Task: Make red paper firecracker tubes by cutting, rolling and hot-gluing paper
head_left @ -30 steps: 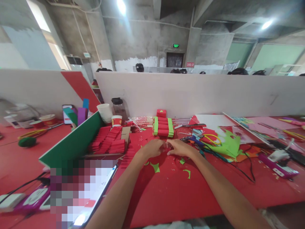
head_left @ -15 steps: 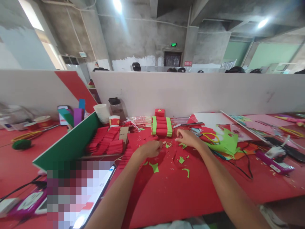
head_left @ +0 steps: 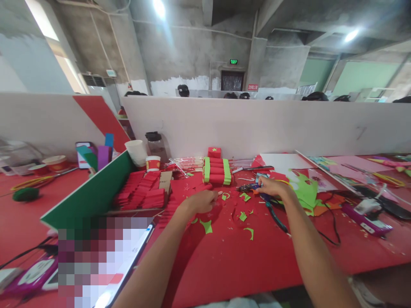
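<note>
Green scraps (head_left: 206,226) lie cut and loose nearest me on the surface (head_left: 240,265); my left hand (head_left: 204,201) is curled, any grip indiscernible. My right hand (head_left: 272,187) is at the pliers (head_left: 248,187), hold unclear; red pieces (head_left: 154,199) appear unassembled; beyond, the green-banded bundle (head_left: 217,171) looks complete.

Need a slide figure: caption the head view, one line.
Left hand near flat lime-green scraps, right hand by a blue-handled tool, bundled red rolls behind.
</note>
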Motion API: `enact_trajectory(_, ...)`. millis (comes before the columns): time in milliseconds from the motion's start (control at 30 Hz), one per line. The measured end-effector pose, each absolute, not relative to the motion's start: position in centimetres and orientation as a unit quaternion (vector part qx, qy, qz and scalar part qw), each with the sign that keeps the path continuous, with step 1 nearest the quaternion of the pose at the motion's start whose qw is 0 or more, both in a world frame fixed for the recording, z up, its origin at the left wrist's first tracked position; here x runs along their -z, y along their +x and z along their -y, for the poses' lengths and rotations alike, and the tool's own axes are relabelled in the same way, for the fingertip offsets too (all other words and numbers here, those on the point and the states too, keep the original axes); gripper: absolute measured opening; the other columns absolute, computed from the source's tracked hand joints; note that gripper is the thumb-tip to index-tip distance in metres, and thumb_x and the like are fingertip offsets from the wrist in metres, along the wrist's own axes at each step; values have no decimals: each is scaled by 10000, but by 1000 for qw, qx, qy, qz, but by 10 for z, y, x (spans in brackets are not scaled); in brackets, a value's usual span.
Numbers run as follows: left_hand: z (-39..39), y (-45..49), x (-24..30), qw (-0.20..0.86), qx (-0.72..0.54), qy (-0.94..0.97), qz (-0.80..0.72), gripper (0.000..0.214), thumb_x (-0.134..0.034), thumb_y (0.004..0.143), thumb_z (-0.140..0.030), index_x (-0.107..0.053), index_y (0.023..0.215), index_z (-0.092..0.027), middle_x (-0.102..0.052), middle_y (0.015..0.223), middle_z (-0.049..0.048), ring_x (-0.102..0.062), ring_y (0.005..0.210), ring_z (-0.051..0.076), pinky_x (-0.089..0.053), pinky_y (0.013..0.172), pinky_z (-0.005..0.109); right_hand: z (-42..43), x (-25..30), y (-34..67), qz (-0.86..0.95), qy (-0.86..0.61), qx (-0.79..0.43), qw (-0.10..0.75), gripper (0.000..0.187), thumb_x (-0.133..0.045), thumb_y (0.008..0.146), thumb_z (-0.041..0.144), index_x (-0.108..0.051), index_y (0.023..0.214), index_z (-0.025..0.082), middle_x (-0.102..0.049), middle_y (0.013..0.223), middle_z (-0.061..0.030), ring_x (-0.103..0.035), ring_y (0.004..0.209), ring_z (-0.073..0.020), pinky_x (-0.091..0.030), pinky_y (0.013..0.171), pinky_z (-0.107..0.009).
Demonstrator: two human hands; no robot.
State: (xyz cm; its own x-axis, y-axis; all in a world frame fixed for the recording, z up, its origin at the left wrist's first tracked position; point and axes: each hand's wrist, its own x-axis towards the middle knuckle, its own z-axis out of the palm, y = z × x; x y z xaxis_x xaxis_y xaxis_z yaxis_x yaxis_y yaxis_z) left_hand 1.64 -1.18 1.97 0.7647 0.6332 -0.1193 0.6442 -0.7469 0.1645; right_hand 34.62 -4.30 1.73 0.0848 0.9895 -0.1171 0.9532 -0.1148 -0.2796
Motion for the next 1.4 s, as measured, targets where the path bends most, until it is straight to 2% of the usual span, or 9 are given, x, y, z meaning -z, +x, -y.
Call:
enact_trajectory(167, 12, 17, -20, 89, 35, 936, -337, 176, -436, 875, -220, -597, 935, -184, -632, 851, 68, -564, 716, 183, -341, 595, 278, 46, -22, 353, 676, -722, -133, 64, 174, -600, 832, 344, -493, 887, 219, -579, 738, 11, -547, 668, -170, -329, 570, -242)
enact_trajectory(300, 11, 17, -18, 89, 27, 938, -334, 163, -435, 882, -228, -582, 937, -186, -635, 866, 63, -561, 706, 175, -328, 578, 276, 44, -22, 359, 673, -728, -94, 94, 125, -552, 871, 308, -485, 915, 212, -609, 815, -20, -563, 735, -178, -341, 604, -240)
enact_trajectory(433, 9, 17, -16, 87, 26, 941, -327, 167, -427, 887, -232, -583, 916, -180, -638, 862, 70, -565, 716, 179, -330, 582, 282, 37, -13, 361, 632, -762, -74, 121, 110, -545, 888, 311, -513, 894, 205, -618, 790, -33, -550, 693, -172, -317, 587, -239)
enact_trajectory(700, 10, 17, -16, 84, 28, 939, -331, 168, -438, 881, -232, -591, 937, -188, -635, 870, 65, -569, 724, 180, -340, 596, 278, 31, -4, 380, 606, -770, -140, 141, 82, -564, 861, 290, -557, 856, 209, -596, 703, 6, -552, 632, -146, -341, 563, -223)
enact_trajectory(1000, 12, 18, -18, 80, 30, 940, -331, 162, -428, 888, -220, -582, 916, -183, -638, 861, 71, -568, 718, 180, -332, 584, 281, 43, -8, 391, 596, -739, -269, 159, 150, -521, 855, 297, -560, 971, 210, -531, 572, 43, -483, 485, -115, -301, 466, -213)
enact_trajectory(1400, 12, 18, -18, 79, 25, 942, -326, 152, -423, 887, -214, -572, 895, -181, -638, 860, 71, -560, 710, 178, -329, 580, 288, 50, -17, 391, 598, -698, -355, 173, 200, -658, 761, 308, -622, 939, 224, -627, 754, -4, -581, 599, -116, -313, 453, -183)
